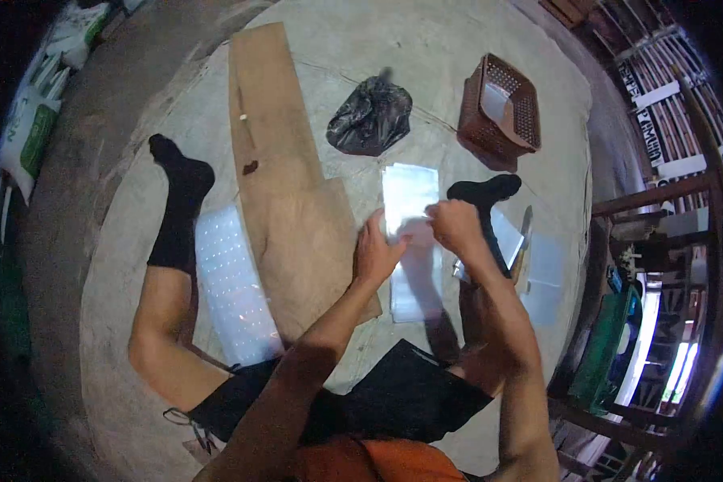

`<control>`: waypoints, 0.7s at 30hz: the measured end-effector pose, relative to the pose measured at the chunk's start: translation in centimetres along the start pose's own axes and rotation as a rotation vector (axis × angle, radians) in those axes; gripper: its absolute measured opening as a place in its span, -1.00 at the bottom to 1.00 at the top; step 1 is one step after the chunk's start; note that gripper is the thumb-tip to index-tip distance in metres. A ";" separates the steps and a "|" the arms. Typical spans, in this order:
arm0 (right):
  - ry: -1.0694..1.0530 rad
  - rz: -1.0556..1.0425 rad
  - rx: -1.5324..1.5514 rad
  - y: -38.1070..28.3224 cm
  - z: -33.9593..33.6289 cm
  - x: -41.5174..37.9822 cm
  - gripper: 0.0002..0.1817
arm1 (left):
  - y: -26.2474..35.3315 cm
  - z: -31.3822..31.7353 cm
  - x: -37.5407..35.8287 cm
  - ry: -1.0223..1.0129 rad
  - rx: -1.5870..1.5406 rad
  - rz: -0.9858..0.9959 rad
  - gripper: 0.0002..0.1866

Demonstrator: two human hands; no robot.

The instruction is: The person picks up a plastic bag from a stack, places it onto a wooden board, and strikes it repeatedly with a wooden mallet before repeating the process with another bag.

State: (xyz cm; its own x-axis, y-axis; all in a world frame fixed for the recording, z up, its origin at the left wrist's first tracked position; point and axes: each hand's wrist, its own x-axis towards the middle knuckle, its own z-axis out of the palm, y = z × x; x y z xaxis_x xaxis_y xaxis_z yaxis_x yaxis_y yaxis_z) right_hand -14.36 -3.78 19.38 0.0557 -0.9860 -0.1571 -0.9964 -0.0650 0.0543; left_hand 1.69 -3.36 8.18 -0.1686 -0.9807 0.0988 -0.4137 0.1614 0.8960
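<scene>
A stack of shiny clear plastic sheets (412, 193) lies on the pale ground cloth between my legs. My left hand (379, 247) rests at the stack's left edge, fingers apart, with the thumb on the plastic. At the right edge my right hand (455, 227) has its fingers curled together near the plastic; what they hold, if anything, is too small to make out. Left of the stack lies a long brown cardboard piece (297, 233), and beside it a clear plastic sheet with white dots (234, 281).
A black plastic bag (371, 116) and a brown woven basket (498, 112) stand beyond the stack. Right of my right leg lie a knife (524, 245) and more plastic sheets (544, 277). A wooden rack (659, 193) stands at the far right, with white sacks (28, 136) at the far left.
</scene>
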 end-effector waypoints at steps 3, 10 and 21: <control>0.059 -0.152 0.101 -4.4 -9.2 -4.3 -0.89 | -3.1 -1.6 -3.5 -0.457 -0.427 -0.150 -0.41; 0.302 -0.234 0.578 -3.1 -11.2 -7.0 -0.80 | -0.2 -21.3 -4.6 -0.334 0.157 0.153 -0.69; 0.534 -0.129 0.511 -11.5 0.6 -5.1 -0.27 | -3.0 -25.0 -1.1 -0.583 0.830 0.219 -0.79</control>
State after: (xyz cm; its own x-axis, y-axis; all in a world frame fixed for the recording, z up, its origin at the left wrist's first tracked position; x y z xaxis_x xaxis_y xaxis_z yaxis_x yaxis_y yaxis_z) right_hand -3.21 2.07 18.99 0.0680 -0.9241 0.3761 -0.8783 -0.2343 -0.4168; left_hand 25.48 -5.56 16.20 -0.6301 -0.7505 -0.1992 -0.7703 0.5719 0.2820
